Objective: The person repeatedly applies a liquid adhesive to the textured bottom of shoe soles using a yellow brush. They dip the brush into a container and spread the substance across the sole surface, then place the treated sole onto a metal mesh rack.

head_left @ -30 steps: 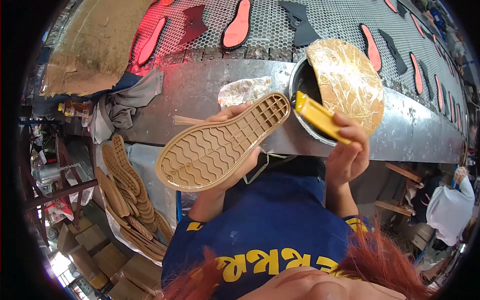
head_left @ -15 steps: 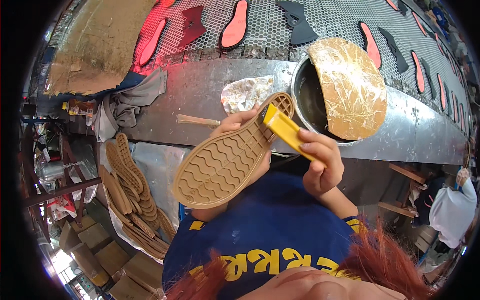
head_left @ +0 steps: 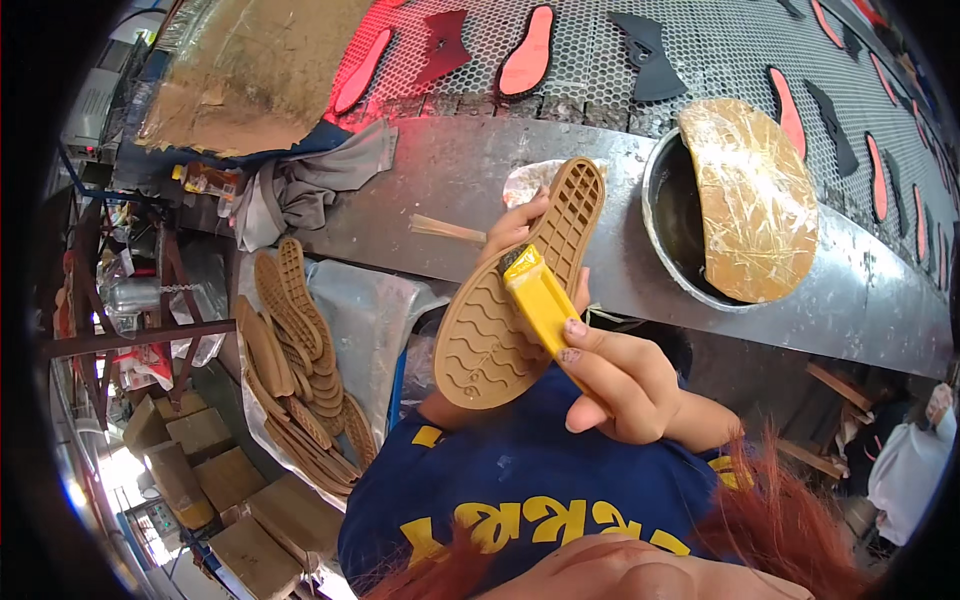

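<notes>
My left hand (head_left: 512, 226) is closed round a tan shoe sole (head_left: 480, 350) from behind, its fingers curled over the left edge. The sole is tilted, heel up to the right, with its patterned face showing: a grid at the heel, wavy grooves at the forefoot. My right hand (head_left: 630, 385) grips a flat yellow brush (head_left: 543, 305) between thumb and fingers. The brush tip lies over the middle of the sole near its left edge; whether it touches cannot be made out. Most of my left palm is hidden by the sole.
Right of the sole stands a metal pot (head_left: 665, 200), partly covered by a tan board (head_left: 755, 200). Stacked tan soles (head_left: 310, 340) lie on the left. Pink insoles (head_left: 527, 55) and dark shoe pieces (head_left: 650, 60) rest on the mesh conveyor (head_left: 590, 80). A grey cloth (head_left: 310, 190) drapes over the metal ledge.
The sole has turned steeper, heel higher, and shifted right in view. The brush has moved from near the heel down to the sole's middle. The whole view has shifted.
</notes>
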A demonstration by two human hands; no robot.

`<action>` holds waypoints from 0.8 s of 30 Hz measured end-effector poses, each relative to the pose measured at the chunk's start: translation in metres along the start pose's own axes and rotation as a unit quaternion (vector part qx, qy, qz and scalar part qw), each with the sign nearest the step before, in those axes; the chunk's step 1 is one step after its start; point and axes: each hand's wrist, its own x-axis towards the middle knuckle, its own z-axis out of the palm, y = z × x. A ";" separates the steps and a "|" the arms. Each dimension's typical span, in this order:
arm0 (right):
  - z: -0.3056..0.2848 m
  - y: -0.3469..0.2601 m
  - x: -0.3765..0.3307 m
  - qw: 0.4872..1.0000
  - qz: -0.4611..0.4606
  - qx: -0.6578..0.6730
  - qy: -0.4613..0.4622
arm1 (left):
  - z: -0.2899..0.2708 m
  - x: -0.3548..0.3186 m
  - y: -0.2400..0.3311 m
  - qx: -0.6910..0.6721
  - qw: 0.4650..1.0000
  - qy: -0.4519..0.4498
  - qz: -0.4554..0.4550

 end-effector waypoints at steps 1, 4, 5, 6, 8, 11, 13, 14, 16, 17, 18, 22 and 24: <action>0.004 0.000 0.004 1.000 -0.019 0.006 0.015 | -0.001 -0.001 0.002 -0.003 0.998 0.002 -0.060; 0.009 -0.005 0.009 0.998 -0.026 0.063 0.007 | -0.005 0.003 -0.006 0.053 0.998 -0.016 0.034; 0.012 -0.006 0.011 0.996 -0.031 0.083 0.008 | 0.000 0.001 -0.012 -0.007 0.999 0.012 0.035; 0.012 -0.006 0.013 0.995 -0.044 0.088 -0.005 | 0.001 0.001 -0.011 -0.046 0.999 -0.011 0.008; 0.012 -0.007 0.014 0.993 -0.065 0.097 -0.032 | 0.000 0.003 0.003 -0.125 0.989 -0.059 -0.051; 0.013 -0.007 0.019 0.991 -0.070 0.108 -0.042 | -0.007 0.006 -0.002 -0.123 0.983 -0.104 -0.088; 0.013 -0.008 0.021 0.991 -0.068 0.112 -0.041 | -0.006 0.006 -0.005 -0.123 0.982 -0.122 -0.076; 0.014 -0.009 0.022 0.991 -0.063 0.113 -0.034 | -0.004 0.006 -0.007 -0.124 0.981 -0.131 -0.068; 0.014 -0.010 0.022 0.990 -0.063 0.118 -0.034 | -0.011 0.004 -0.014 -0.064 0.972 -0.178 -0.139; 0.014 -0.010 0.023 0.989 -0.067 0.122 -0.040 | -0.008 0.000 -0.018 -0.049 0.981 -0.152 -0.112; 0.013 -0.010 0.023 0.989 -0.070 0.125 -0.047 | -0.007 0.000 -0.018 -0.123 0.970 -0.153 -0.142; 0.010 -0.008 0.022 0.985 -0.090 0.122 -0.082 | 0.000 -0.002 -0.012 -0.217 0.957 -0.125 -0.144; 0.008 -0.006 0.022 0.984 -0.094 0.120 -0.095 | -0.002 0.001 -0.012 -0.213 0.956 -0.138 -0.146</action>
